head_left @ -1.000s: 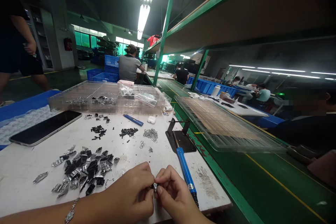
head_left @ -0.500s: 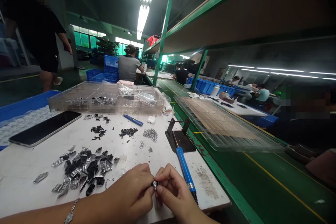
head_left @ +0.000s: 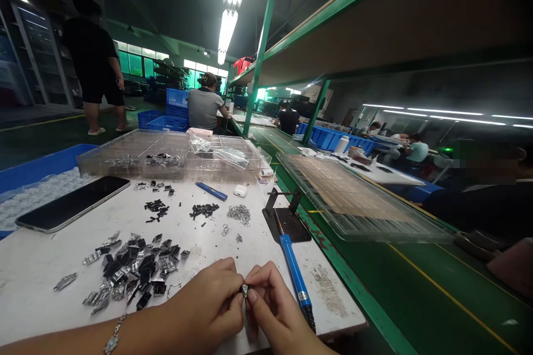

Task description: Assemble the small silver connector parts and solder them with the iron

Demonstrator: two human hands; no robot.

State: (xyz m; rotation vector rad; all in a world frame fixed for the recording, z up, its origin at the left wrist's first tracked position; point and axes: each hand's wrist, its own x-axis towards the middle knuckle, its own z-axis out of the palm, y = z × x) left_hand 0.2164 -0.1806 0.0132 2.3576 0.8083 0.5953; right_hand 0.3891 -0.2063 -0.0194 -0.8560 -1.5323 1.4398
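My left hand [head_left: 212, 302] and my right hand [head_left: 272, 308] meet at the near edge of the white table [head_left: 37, 266]. Both pinch one small metal part [head_left: 245, 289] between thumbs and fingertips, just above the tabletop. A heap of small silver and black parts [head_left: 131, 269] lies to the left of my left hand. Smaller piles of black pieces [head_left: 203, 209] and metal springs [head_left: 239, 213] sit farther back. A blue-handled soldering iron [head_left: 293, 269] lies to the right of my right hand, its tip on a black stand [head_left: 286, 221].
A phone [head_left: 70, 202] lies at the table's left. Clear compartment trays [head_left: 166, 155] stand at the back, with a blue pen [head_left: 211, 191] and a white earbud case [head_left: 240, 190] before them. A clear tray [head_left: 358, 199] rests on the green conveyor [head_left: 416, 294]. Other people work behind; one walks at left.
My hands stay in place with the small part, fingers shifting only slightly. The person at the far left has walked farther away toward the back.
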